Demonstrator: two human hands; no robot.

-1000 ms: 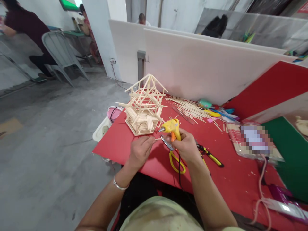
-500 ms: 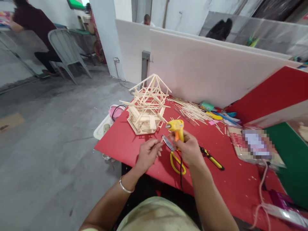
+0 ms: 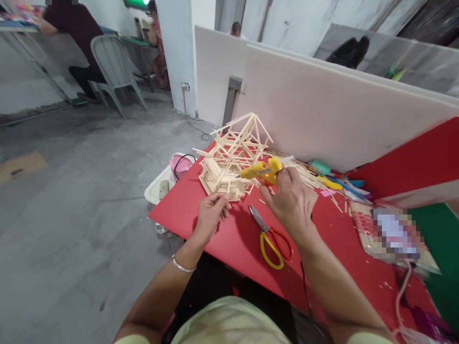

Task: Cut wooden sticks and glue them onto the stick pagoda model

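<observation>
A yellow hot glue gun (image 3: 265, 171) is gripped in my right hand (image 3: 292, 203), its nozzle pointing left over the wooden stick model (image 3: 233, 153). The model is a pale open frame with a peaked roof on a many-sided base. At its front edge my left hand (image 3: 212, 215) is closed in a pinch, thumb against forefinger. A short wooden stick (image 3: 228, 187) seems to rise from the fingertips, just below the nozzle. Scissors (image 3: 268, 234) with one yellow and one red handle lie on the red tabletop (image 3: 229, 243) between my forearms.
Loose wooden sticks (image 3: 304, 174) lie behind my right hand, near a yellow-handled tool (image 3: 330, 183). A packet (image 3: 362, 224) is at the right. A white panel (image 3: 322, 105) stands behind the table. A white tray (image 3: 154, 188) is beside the left edge. People sit at the far left.
My right hand has raised the glue gun and turned it toward the model. My left hand has moved up to the model's front edge. The view has shifted, and the scissors show fully.
</observation>
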